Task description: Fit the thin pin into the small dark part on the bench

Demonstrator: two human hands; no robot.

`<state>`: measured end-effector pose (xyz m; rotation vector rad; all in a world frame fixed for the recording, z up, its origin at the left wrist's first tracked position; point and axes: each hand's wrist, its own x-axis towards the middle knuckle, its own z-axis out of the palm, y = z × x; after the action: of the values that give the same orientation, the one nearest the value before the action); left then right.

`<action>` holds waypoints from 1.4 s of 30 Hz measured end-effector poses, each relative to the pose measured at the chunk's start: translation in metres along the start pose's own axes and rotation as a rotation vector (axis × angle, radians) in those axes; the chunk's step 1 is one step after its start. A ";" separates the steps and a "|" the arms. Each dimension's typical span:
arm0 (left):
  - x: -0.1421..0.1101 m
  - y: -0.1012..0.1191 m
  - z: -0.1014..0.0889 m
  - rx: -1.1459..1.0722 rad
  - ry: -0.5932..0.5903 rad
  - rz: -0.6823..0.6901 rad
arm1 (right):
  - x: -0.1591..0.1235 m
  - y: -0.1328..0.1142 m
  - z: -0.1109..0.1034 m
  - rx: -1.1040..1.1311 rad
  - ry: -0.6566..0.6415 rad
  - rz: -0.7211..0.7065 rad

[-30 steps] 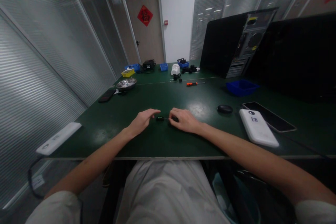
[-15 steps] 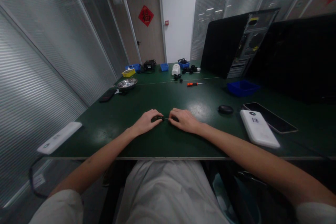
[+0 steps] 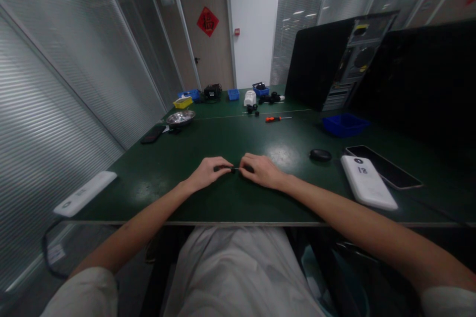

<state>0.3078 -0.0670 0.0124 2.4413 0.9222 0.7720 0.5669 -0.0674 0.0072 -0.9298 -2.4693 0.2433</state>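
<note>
Near the front middle of the green table [image 3: 208, 203], my left hand [image 3: 207, 172] is closed on a small black part [image 3: 233, 170], pinched between thumb and fingertips. My fingers cover most of the part, so its kind does not show. Facing it from the right, my right hand [image 3: 262, 170] is closed around a dark-handled tool with a thin metal shaft [image 3: 237, 168], apparently a screwdriver. Its shaft spans the narrow gap between my hands and meets the black part.
To the right are a black mouse [image 3: 320, 155], a phone [image 3: 386, 167], a white power bank [image 3: 368, 182] and a blue tray [image 3: 344, 125]. Farther back lie an orange screwdriver [image 3: 274, 119] and a metal dish [image 3: 180, 118]. A white device [image 3: 86, 193] sits at the left edge.
The fingers of my left hand have shifted slightly over the black part, so less of it shows. My right hand stays in nearly the same place.
</note>
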 end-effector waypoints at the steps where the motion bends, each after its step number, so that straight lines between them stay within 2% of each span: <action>1: 0.000 0.000 0.000 -0.010 0.005 -0.003 | 0.000 0.000 0.000 0.012 0.005 -0.006; 7: 0.000 0.000 0.000 -0.069 0.048 -0.059 | 0.001 -0.002 -0.001 0.068 0.069 -0.020; 15: 0.002 0.001 0.005 -0.044 -0.001 -0.007 | 0.001 -0.005 0.000 -0.002 -0.021 -0.039; 20: 0.002 0.001 0.012 -0.091 0.022 -0.014 | 0.002 -0.006 0.003 0.015 -0.025 -0.050; 25: 0.002 0.001 0.010 -0.113 0.049 -0.042 | 0.002 -0.005 0.002 0.041 -0.023 -0.048; 31: 0.008 -0.015 0.005 -0.054 0.107 -0.107 | 0.002 -0.007 0.001 0.002 -0.033 -0.041; 36: 0.014 -0.031 0.007 0.024 0.040 -0.117 | 0.001 -0.006 0.001 0.004 -0.017 -0.044; 42: 0.009 -0.013 0.005 0.069 0.065 -0.048 | 0.001 -0.001 -0.001 0.011 0.073 -0.040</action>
<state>0.3101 -0.0529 0.0045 2.4565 1.0442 0.8204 0.5665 -0.0675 0.0081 -0.8683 -2.4150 0.2054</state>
